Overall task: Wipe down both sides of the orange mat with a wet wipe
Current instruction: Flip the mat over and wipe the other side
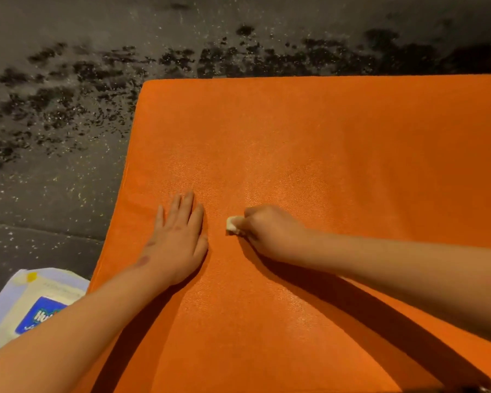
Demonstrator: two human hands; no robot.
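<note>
The orange mat (338, 143) lies flat on a dark speckled floor and fills most of the view. My left hand (179, 236) rests on it palm down with the fingers straight and together, near the mat's left part. Just to its right, my right hand (270, 231) is curled into a fist around a bunched white wet wipe (231, 224). Only a small wad of the wipe shows at the knuckles, pressed against the mat surface. A faint sheen shows on the mat above the hands.
A white pack of wet wipes with a blue label (31, 307) lies on the floor at the lower left, beside the mat's left edge. The speckled floor (54, 114) carries dark wet-looking patches beyond the mat's far edge.
</note>
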